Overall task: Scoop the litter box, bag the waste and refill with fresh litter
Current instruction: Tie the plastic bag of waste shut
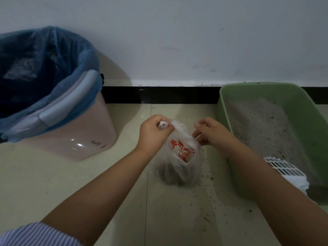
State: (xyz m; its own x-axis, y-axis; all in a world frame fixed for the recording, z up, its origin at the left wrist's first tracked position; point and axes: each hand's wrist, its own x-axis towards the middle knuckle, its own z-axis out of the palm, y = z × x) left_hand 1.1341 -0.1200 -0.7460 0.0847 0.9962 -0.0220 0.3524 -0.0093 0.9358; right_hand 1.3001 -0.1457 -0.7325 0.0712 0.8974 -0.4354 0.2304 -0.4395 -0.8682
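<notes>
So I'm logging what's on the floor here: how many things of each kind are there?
Bins: 1, pink bin with blue liner
Litter boxes: 1, green litter box
Bags held in both hands: 1, plastic bag
Scoops: 1, white scoop
Total: 4

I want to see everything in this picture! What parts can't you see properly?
All from the head view:
- Small plastic bag: the contents are a dark blur through the plastic; the red print is unreadable.
- Scoop: the right forearm covers part of it.
- Green litter box: cut off by the right edge.
- Bin: its inside is too dark; the left edge crops it.
- Left hand and right hand: curled fingers hide the bag handles.
</notes>
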